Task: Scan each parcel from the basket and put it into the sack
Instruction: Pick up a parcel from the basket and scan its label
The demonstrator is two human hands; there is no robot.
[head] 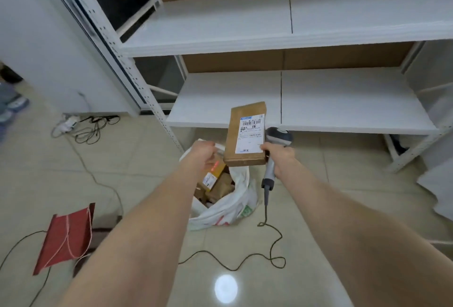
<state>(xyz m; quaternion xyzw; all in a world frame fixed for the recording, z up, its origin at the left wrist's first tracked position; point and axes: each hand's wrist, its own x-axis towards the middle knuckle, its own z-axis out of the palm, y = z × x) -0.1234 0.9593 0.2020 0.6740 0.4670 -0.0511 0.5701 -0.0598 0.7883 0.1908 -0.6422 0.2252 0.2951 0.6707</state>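
We are gripping the scanner [278,136] by its handle in our right hand [282,159], whose fingertips [263,146] are also steadying the labelled parcel [245,135] upright above the open sack [235,208], while our left hand [202,153] is curling at its rim, grasp unclear.

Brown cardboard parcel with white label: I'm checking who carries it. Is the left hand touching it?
Apart. Head view: white plastic sack shows between the left hand and the brown cardboard parcel.
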